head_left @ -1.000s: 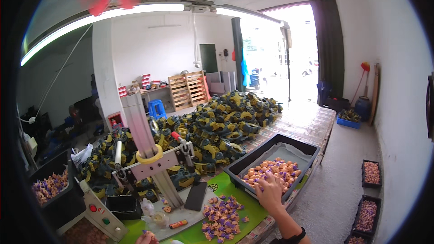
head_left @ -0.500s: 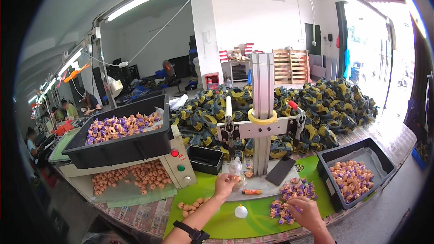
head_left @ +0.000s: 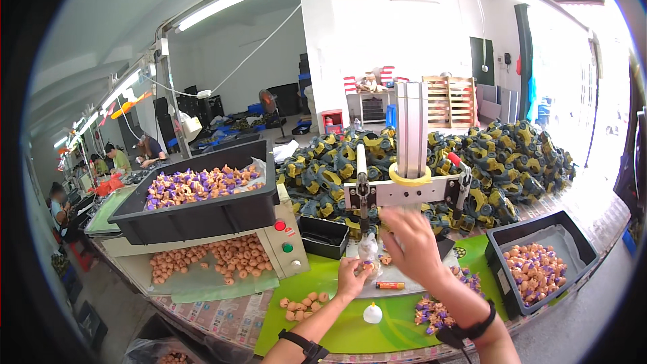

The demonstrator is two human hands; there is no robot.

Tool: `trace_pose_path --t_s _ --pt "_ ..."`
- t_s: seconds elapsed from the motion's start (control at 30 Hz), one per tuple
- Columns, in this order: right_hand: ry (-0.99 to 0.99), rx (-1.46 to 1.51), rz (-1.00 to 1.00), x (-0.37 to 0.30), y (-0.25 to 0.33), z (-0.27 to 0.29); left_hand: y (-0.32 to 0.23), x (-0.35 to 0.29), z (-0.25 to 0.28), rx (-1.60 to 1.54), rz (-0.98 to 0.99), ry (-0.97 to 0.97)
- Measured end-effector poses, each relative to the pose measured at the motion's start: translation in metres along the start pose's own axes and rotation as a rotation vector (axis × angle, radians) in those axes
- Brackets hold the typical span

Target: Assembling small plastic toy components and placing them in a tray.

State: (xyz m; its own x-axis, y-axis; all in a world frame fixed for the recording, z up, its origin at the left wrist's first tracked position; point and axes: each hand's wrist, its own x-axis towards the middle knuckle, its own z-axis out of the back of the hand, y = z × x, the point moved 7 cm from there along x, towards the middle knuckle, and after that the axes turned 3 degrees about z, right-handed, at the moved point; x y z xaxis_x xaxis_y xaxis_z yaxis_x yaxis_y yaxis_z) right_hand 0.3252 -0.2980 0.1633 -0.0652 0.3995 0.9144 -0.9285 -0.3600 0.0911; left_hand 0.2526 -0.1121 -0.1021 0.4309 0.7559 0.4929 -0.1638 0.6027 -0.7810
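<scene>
My left hand (head_left: 352, 279) reaches to the base of the hand press (head_left: 381, 194). Its thumb and fingertips pinch a small peach-coloured toy piece (head_left: 368, 265) beneath a clear, whitish fixture (head_left: 368, 248). My right hand (head_left: 411, 246) is raised before the metal post, fingers stretched out and thumb apart. Nothing shows in it, though it is slightly blurred. Several peach-and-purple figure pieces (head_left: 431, 313) lie in a pile under my right forearm, which partly hides them. Left of my left forearm, round peach pieces (head_left: 304, 306) rest on the green mat (head_left: 337, 337).
Between my forearms stand a small white bottle (head_left: 373, 313) and an orange tube (head_left: 390, 285). Black bins of figure pieces sit at left (head_left: 195, 221) and right (head_left: 512, 302). Behind the press rises a heap of grey-and-yellow plastic parts (head_left: 519, 162). Co-workers sit far left.
My right hand has left the figure-piece pile and risen up and leftward to the press post, its fingers opening out. My left hand stays at the fixture. The whole view has shifted slightly.
</scene>
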Motion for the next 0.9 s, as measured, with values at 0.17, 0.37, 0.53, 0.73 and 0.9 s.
trace_pose_path --t_s 0.17,0.37,0.53,0.73,0.9 --pt "0.070 -0.069 -0.254 0.071 -0.052 -0.051 0.000 0.000 -0.006 -0.064 0.039 0.013" --pt "-0.104 0.763 -0.575 0.093 -0.073 -0.050 -0.007 0.001 -0.012 -0.076 0.070 0.010" --pt "0.166 0.527 0.042 0.077 0.032 -0.013 0.011 -0.005 -0.003 -0.143 0.099 -0.028" --pt "0.228 0.236 0.159 0.021 0.061 -0.003 -0.004 -0.028 -0.005 0.108 -0.033 0.097" --pt "0.282 0.093 0.082 -0.015 0.054 -0.003 -0.088 -0.072 0.086 0.583 -0.116 0.036"
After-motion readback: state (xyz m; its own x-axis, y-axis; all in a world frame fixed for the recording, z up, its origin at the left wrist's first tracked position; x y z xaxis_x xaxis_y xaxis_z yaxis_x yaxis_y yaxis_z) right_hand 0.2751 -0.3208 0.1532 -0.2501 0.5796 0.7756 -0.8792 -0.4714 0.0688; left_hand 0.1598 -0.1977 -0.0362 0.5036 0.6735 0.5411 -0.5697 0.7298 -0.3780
